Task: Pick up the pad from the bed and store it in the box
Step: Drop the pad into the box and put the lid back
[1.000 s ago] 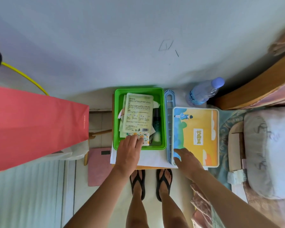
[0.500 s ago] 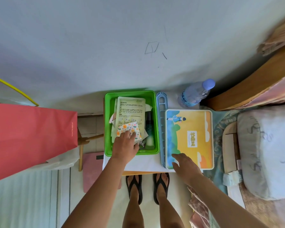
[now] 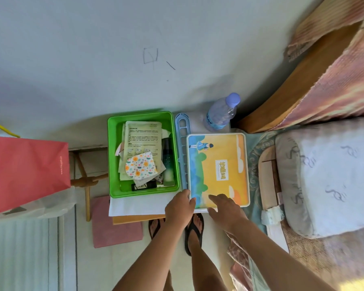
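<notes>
The pad (image 3: pixel 140 166), a small white pouch with an orange and green flower print, lies loose in the green box (image 3: pixel 113 156) on top of printed leaflets. Neither hand touches it. My left hand (image 3: pixel 180 206) is outside the box, its fingers curled on the near left corner of the yellow and blue picture lid (image 3: pixel 218 164) that lies right of the box. My right hand (image 3: pixel 225 207) rests flat on the lid's near edge, fingers spread.
A blue slotted plastic strip (image 3: pixel 182 131) lies between box and lid. A water bottle (image 3: pixel 221 113) stands behind the lid by the wall. The bed with a grey pillow (image 3: pixel 324 175) is at the right, a red paper bag (image 3: pixel 23 171) at the left. My feet in sandals are below the small table.
My left hand let go of the pad in the green box and moved right to the lid's near left corner. My right hand stayed on the lid's near edge.
</notes>
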Demonstrator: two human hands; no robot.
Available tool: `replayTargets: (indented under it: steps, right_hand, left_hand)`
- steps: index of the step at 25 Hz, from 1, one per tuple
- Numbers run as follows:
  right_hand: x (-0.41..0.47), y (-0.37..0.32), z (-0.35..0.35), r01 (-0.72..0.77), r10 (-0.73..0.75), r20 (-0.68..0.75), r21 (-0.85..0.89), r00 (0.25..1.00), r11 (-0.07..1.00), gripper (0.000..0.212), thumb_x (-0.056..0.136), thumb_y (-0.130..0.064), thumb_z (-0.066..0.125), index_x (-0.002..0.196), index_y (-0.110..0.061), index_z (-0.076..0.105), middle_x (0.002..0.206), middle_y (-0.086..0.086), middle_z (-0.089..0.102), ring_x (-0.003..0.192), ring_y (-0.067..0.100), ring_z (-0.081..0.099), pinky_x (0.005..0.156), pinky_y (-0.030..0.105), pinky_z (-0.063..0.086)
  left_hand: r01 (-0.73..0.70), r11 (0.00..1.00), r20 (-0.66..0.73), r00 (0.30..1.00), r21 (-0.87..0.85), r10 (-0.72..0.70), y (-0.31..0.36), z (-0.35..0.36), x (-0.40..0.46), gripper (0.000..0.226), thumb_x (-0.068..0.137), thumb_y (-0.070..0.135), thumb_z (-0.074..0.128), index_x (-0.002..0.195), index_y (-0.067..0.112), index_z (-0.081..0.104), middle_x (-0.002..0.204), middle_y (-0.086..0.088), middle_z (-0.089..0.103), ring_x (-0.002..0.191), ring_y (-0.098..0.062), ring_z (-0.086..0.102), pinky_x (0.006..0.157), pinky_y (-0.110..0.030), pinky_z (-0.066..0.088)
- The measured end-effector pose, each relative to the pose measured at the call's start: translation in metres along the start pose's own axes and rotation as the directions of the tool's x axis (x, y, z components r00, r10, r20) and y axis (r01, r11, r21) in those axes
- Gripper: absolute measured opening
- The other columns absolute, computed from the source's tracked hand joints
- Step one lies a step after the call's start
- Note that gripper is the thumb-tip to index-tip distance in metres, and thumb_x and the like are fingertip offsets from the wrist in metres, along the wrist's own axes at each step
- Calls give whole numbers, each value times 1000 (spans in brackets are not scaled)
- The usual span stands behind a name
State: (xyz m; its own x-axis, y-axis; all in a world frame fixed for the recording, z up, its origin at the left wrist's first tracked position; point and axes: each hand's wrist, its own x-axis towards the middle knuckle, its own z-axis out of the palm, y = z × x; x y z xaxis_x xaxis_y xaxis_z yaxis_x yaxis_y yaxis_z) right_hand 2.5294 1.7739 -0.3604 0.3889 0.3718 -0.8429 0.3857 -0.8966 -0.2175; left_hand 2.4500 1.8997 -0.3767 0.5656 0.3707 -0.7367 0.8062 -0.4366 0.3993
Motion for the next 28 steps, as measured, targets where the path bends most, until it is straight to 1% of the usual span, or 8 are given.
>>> replayTargets:
  steps: [3,6,9,14,18,21,25,28]
  right_hand:
    - [3,15,6,-9,9,3,24,1000,1000,51,96,-35,39,145,-26,30,147,4,38,133,26,38,110,39,36]
    - [6,23,9,-14,14,1,37,1000,999,50,96,-34,39,144,-27,31,147,4,38,133,26,37,111,39,35]
    - [8,30,8,7,-6,-30,11,1000,1000,50,96,-33,38,145,-27,29,148,5,36,133,27,37,110,39,35]
    - [-2,40,-2,-77,76,-128,-3,989,997,54,98,-33,36,148,-28,20,155,4,23,141,26,26,114,42,32]
    - [-13,39,-10,-156,157,-188,24,969,988,60,97,-33,37,150,-25,10,155,6,20,141,27,24,112,45,35]
    - [-19,42,-18,-213,240,-215,140,947,967,64,96,-30,41,150,-20,7,154,10,23,138,32,30,109,50,37]
    - [-23,19,-26,-185,254,-100,443,962,877,51,98,-24,42,145,-11,27,140,20,48,119,34,52,99,42,43]
    - [-13,-24,-28,-110,213,-142,520,967,847,35,98,-19,41,131,-8,50,122,16,62,101,29,58,89,36,47]
  left_hand:
    - [97,995,-77,992,-22,-99,5,18,14,34,95,30,45,125,14,47,120,-7,62,107,-26,61,83,-38,50]
    - [153,986,-152,975,-74,-162,9,30,23,26,94,29,49,113,11,49,110,-8,65,99,-28,64,77,-39,52]
    - [180,975,-149,968,-133,-199,13,34,29,20,95,27,48,101,7,52,100,-10,66,93,-29,63,70,-36,48]
    - [90,970,-136,983,-227,-123,10,28,7,15,95,18,49,82,13,45,89,-11,66,84,-29,62,66,-31,41]
    - [35,976,-151,986,-215,-69,0,16,-15,11,94,18,51,88,9,52,88,-9,66,84,-27,62,67,-31,43]
    - [35,981,-193,978,-192,-73,-11,-1,-30,14,94,19,49,82,14,46,83,-7,64,79,-26,60,62,-28,38]
    - [72,983,-264,957,-169,-116,-42,-42,-48,14,95,22,48,83,15,48,79,0,62,73,-22,58,60,-29,38]
    - [115,971,-299,938,-208,-175,-71,-82,-40,16,95,21,50,81,14,49,76,-2,61,74,-26,60,61,-31,39]
